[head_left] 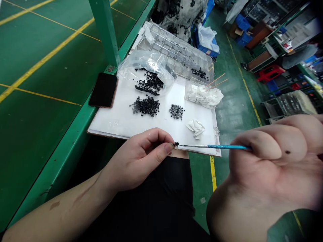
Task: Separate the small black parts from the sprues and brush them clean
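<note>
Well, left hand (136, 159) pinching black part (176, 144); right hand (272, 158) pinching blue paintbrush (214, 146) against it

Soft, even light is brightening the white board (113, 117) while lens distortion is stretching and blurring the right hand (267, 161).

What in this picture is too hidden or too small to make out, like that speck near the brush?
Head view, the only one:
- The tiny black piece is too small to identify, and the left hand crowds it.
- That piece hides the tip of the blue-handled brush.
- The right hand is blurred, and it hides part of the brush handle.
- The clear plastic bag veils some black parts.
</note>
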### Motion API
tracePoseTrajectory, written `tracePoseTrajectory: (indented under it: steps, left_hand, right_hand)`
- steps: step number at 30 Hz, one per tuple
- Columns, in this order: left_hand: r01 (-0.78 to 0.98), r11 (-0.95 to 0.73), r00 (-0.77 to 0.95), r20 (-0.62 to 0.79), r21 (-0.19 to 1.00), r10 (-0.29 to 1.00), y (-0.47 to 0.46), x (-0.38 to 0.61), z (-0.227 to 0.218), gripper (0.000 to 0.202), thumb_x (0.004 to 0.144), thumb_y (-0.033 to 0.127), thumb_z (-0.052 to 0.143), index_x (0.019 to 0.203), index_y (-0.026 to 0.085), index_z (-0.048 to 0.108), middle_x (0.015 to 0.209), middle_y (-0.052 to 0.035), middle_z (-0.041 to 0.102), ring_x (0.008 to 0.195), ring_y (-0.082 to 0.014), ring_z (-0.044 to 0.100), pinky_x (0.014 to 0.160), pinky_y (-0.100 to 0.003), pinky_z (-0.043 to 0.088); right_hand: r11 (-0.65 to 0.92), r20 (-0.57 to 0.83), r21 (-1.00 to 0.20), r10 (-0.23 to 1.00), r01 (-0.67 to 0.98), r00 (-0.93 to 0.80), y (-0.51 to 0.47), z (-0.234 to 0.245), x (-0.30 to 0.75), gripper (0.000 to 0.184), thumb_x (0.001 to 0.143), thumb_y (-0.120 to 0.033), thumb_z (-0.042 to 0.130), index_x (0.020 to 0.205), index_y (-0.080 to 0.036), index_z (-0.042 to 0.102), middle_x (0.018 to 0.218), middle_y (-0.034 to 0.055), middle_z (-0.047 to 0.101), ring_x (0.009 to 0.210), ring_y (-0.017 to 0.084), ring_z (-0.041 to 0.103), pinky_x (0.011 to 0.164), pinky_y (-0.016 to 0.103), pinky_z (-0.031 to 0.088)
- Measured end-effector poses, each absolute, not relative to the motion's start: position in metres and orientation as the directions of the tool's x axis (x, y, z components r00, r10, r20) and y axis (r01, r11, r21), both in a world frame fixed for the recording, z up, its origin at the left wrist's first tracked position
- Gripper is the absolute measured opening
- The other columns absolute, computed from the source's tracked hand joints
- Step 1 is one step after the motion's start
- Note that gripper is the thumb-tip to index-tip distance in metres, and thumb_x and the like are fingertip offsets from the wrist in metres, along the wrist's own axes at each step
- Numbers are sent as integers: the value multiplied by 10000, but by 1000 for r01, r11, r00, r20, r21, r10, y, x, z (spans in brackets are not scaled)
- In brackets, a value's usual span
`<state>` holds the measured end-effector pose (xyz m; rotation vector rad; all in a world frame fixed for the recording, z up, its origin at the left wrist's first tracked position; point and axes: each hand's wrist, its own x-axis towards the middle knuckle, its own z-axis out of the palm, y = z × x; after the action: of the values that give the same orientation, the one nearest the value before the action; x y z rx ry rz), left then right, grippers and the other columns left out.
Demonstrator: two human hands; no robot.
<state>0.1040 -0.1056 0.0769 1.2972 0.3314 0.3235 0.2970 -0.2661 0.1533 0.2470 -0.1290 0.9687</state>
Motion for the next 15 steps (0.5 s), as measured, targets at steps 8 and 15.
tracePoseTrajectory:
  steps: [8, 15]
  left_hand:
    - [-59, 194, 899, -33, 979, 437, -105, 104, 80, 134, 1032, 341, 671, 959, 242, 725, 856, -18, 718, 770, -154, 656, 681, -253, 534]
    - [-62, 135, 891, -6, 989, 453, -104, 104, 80, 114, 1026, 323, 677, 964, 246, 734, 858, -22, 720, 774, -164, 648, 667, -256, 525]
  right_hand:
    - [729, 151, -413, 646, -546, 748, -265, 151, 284, 226, 1045, -315, 401, 859, -233, 503, 646, -18, 372, 450, 60, 222, 465, 342, 245]
    - [650, 232, -625, 684, -433, 691, -260, 138, 307, 170, 961, -196, 543, 793, -219, 558, 615, -20, 496, 425, 69, 401, 438, 319, 365]
